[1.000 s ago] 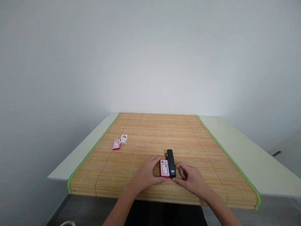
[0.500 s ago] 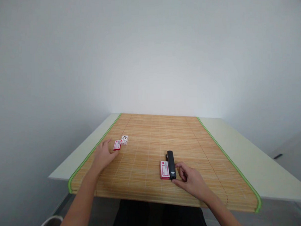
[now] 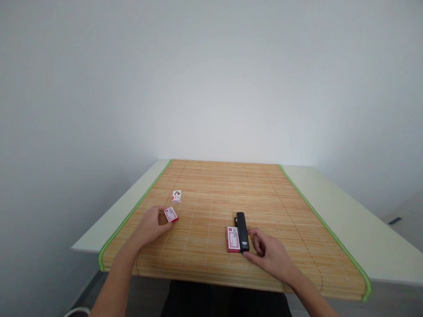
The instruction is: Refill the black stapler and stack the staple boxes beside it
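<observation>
My left hand (image 3: 154, 226) has its thumb and fingers closed around the edges of a small red-and-white box (image 3: 171, 214), which sits turned at an angle on or just over the mat. Behind that box lies a second small white box (image 3: 176, 196) with a dark picture on top. A black stapler (image 3: 242, 231) rests lengthwise on the mat, with a larger red-and-white box (image 3: 233, 239) flat against its left side. My right hand (image 3: 266, 254) is at the stapler's near right end, thumb at its front end and curled index finger against its side.
A bamboo mat (image 3: 212, 181) with green edging covers the middle of the white table (image 3: 341, 209). A wall (image 3: 209, 84) stands behind. Below the table's left front is the white rim of a bin (image 3: 73, 312). My dark-clothed legs are under the front edge.
My left hand has taken hold of the small red-and-white box and moved it right and nearer, turning it away from the white box. My right hand and the stapler look the same.
</observation>
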`<action>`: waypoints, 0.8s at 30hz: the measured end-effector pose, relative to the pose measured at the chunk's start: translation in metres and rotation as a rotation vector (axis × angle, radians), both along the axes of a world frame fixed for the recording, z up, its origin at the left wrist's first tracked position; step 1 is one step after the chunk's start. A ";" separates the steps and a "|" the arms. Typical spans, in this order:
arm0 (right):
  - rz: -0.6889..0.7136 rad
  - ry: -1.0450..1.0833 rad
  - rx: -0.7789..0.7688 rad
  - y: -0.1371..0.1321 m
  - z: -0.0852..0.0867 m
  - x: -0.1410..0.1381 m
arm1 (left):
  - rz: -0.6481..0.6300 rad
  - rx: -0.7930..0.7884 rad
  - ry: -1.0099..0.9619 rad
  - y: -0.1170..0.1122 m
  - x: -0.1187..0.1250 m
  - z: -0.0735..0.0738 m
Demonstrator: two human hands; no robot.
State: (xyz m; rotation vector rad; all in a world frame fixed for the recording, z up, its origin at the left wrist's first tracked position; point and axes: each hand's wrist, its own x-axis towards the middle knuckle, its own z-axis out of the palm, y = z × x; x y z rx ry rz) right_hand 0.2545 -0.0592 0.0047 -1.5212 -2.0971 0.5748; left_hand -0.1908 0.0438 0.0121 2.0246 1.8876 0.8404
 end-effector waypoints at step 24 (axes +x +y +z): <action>0.019 0.021 0.012 0.000 0.000 0.001 | -0.609 -0.185 -0.511 -0.070 0.181 0.014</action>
